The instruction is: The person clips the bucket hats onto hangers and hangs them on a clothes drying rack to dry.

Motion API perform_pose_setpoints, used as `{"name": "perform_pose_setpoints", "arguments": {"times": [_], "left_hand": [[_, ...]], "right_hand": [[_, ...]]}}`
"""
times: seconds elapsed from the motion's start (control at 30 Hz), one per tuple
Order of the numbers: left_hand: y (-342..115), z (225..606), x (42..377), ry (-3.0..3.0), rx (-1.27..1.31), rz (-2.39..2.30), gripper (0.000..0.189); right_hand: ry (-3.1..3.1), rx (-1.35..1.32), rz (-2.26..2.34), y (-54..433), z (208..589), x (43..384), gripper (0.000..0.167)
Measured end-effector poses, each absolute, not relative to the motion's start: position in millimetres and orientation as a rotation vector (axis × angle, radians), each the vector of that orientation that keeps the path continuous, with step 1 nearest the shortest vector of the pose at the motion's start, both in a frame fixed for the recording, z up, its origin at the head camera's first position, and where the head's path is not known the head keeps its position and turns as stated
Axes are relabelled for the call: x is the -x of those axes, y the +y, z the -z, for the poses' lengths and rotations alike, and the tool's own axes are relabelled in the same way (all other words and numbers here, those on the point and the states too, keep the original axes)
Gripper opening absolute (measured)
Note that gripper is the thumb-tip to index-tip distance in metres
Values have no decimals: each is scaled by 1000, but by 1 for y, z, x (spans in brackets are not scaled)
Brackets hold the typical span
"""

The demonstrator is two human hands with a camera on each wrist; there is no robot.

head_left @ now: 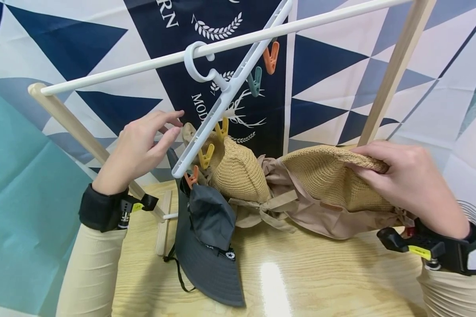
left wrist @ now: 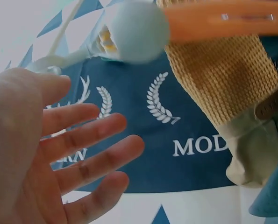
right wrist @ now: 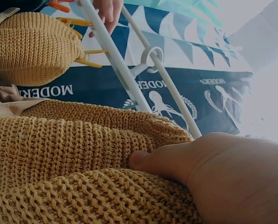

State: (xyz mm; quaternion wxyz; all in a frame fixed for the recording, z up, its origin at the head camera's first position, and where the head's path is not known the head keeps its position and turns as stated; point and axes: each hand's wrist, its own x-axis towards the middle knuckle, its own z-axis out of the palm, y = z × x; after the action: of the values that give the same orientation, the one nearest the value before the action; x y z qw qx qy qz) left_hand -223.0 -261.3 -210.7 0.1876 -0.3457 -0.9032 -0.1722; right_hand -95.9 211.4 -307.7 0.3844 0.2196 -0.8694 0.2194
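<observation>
My right hand (head_left: 404,171) pinches the crown of a tan woven sun hat (head_left: 321,171) with a beige fabric brim; in the right wrist view the thumb presses into its knit (right wrist: 59,149). My left hand (head_left: 143,141), fingers apart and holding nothing, is left of the pale clip hanger (head_left: 222,97). Two yellow clips (head_left: 206,156) on the hanger are at another tan woven hat (head_left: 242,171) with a fabric bow. From an orange clip (head_left: 191,177) at the hanger's near end hangs a dark grey brimmed hat (head_left: 212,215).
The hanger hooks over a white rod (head_left: 143,64) on a wooden frame (head_left: 396,75). A teal clip (head_left: 255,81) and another orange clip (head_left: 271,57) hang at its far end. Below is a wooden table (head_left: 309,273); a patterned cloth (head_left: 325,75) stands behind.
</observation>
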Motion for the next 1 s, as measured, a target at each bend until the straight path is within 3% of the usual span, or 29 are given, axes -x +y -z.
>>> {"name": "perform_pose_setpoints", "arguments": {"times": [1.0], "left_hand": [[-255, 208, 266, -2659, 964, 582, 37]], "right_hand": [[-2216, -560, -566, 211, 308, 95, 83]]}}
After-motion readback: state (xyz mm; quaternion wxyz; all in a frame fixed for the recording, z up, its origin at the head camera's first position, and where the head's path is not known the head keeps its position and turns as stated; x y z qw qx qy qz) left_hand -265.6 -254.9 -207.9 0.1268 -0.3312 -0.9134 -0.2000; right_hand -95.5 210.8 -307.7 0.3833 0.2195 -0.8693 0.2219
